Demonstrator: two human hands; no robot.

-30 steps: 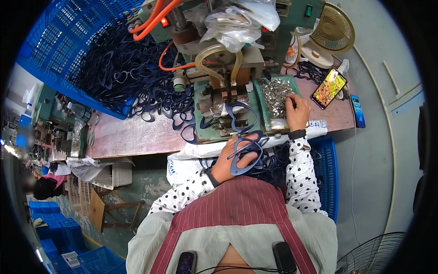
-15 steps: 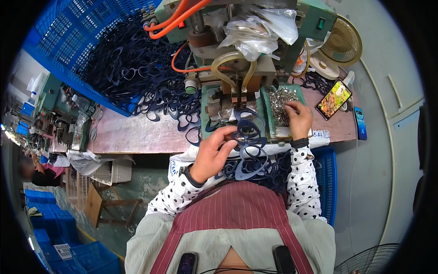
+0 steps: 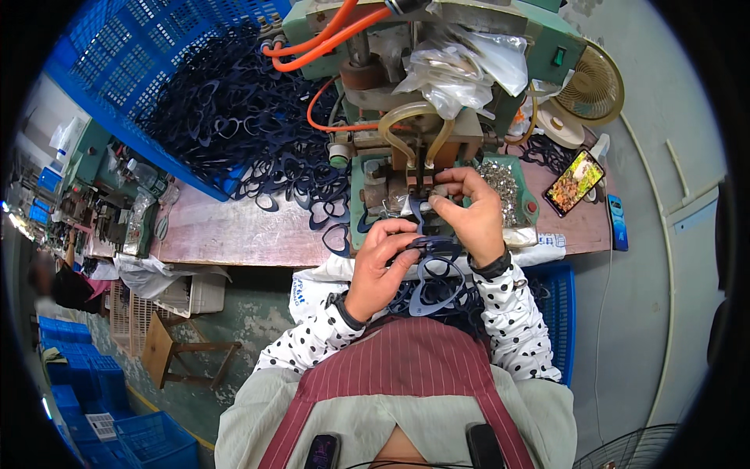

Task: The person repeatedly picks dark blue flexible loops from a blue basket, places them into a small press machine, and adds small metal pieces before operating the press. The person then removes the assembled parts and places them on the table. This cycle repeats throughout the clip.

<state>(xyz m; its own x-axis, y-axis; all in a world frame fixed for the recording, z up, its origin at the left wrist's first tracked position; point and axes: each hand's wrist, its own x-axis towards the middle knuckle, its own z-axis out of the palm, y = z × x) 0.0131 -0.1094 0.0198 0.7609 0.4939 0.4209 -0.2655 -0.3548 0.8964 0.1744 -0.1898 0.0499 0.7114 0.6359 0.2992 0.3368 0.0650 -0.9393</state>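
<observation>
My left hand (image 3: 380, 270) is closed on several dark blue cut-out loops (image 3: 439, 291), shaped like hearts or teardrops, which hang over my lap. One loop reaches up to the press tooling (image 3: 419, 178) of a green machine (image 3: 539, 59). Thumb and fingers pinched, my right hand (image 3: 478, 217) is right at that tooling. What sits between its fingertips is too small or hidden to name. Just right of this hand, a green tray (image 3: 530, 176) holds a heap of small shiny metal pieces (image 3: 500, 181).
A blue crate (image 3: 117, 129) full of dark loops (image 3: 226, 109) tilts onto the table at the left. Orange hoses (image 3: 328, 41) and a plastic bag (image 3: 461, 66) hang on the machine. Right of it are a fan (image 3: 594, 82) and two phones, one lit (image 3: 574, 182), one blue (image 3: 617, 223).
My right hand has left the metal pieces and moved left to the press tooling. My left hand stays on the loops, slightly lower. The view has shifted a little.
</observation>
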